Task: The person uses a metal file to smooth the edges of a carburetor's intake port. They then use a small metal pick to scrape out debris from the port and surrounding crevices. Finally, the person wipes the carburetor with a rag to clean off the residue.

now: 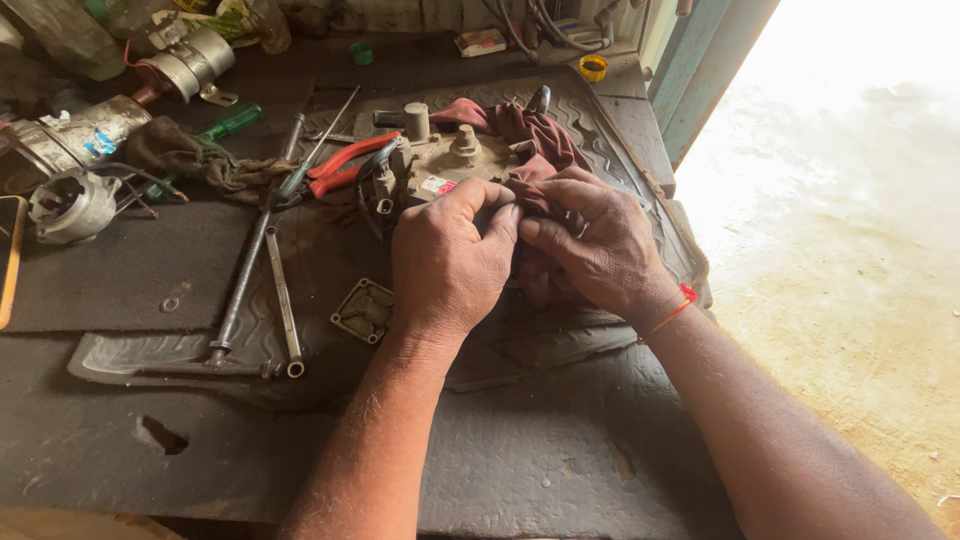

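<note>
Both hands are bunched together over the middle of the bench, knuckles up. The left hand (450, 255) is curled narrow, thumb and fingertips pinched on a fold of the dark red rag (535, 150), and the right hand (600, 245) meets it fingertip to fingertip, closed on the same cloth; whether some small part is wrapped inside the fold I cannot tell, since the fingers hide it. The rag runs from under the palms up and away past the knuckles, draped partly over the grey metal housing (445, 160) that sits just beyond the left hand's fingertips. Just beyond the left hand's thumb side lie red-handled pliers (345, 165), and further out that way a green-handled screwdriver (225, 125) and a long steel wrench (283, 300) beside a long rod. Close by the left wrist, on the ribbed rubber mat (560, 345), rests a small square cover plate (364, 310). To my eye the risk sits in the cloth: it lies over the housing's knobs and posts, so a firm tug could snag there and drag the housing across the mat or nudge the pliers. Anything small pinched in the fold could also slip out unseen, and the right hand works near the bench edge, beyond which is the sunlit floor.
</note>
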